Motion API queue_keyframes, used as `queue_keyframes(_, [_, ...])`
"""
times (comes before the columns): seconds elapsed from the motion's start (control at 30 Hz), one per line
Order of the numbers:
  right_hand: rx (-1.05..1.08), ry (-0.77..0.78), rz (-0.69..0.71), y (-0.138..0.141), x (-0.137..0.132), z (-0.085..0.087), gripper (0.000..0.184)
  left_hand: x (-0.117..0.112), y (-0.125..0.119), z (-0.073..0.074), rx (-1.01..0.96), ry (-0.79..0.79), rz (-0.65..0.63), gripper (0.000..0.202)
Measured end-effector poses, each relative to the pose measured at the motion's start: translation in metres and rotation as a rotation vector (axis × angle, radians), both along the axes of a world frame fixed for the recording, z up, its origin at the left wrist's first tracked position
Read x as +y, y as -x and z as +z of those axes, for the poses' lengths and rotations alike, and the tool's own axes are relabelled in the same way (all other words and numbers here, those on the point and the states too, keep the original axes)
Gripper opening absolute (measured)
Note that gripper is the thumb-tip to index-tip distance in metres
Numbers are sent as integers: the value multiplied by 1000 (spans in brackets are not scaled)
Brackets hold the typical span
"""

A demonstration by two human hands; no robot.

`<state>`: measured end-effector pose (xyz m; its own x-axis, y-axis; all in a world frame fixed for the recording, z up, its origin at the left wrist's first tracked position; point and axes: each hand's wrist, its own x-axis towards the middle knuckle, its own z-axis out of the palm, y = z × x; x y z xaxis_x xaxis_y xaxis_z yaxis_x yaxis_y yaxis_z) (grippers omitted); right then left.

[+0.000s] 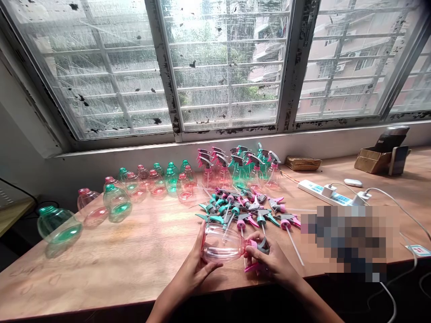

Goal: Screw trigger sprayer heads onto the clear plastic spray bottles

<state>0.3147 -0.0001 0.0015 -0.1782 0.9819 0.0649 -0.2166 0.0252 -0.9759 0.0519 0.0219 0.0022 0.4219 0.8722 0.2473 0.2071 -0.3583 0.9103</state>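
A clear pink spray bottle (222, 244) lies sideways in the air above the front edge of the table. Its base rests in my left hand (194, 265), with the thumb beneath and the fingers behind. At the neck, my right hand (274, 260) is closed around a grey-and-pink trigger spray head (261, 245), whose collar sits at the bottle's mouth. Whether the threads are engaged I cannot tell. Just beyond my hands lies a heap of loose trigger heads (232, 208), pink, teal and grey, with thin dip tubes.
Open pink and green bottles (118, 207) stand at the left and back. Several bottles with heads fitted (239, 172) stand by the window. To the right are a power strip (325, 193) with cables, a cardboard box (372, 159), a phone (398, 160) and a blurred patch.
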Motion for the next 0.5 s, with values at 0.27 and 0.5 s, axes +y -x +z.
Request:
queue_keyframes(0.27, [10, 17, 7, 0, -1, -3, 47, -4, 2, 8, 23, 31, -9, 104])
queue_keyframes(0.5, [-15, -19, -3, -2, -1, -5, 45, -4, 0, 4, 29, 2, -5, 108])
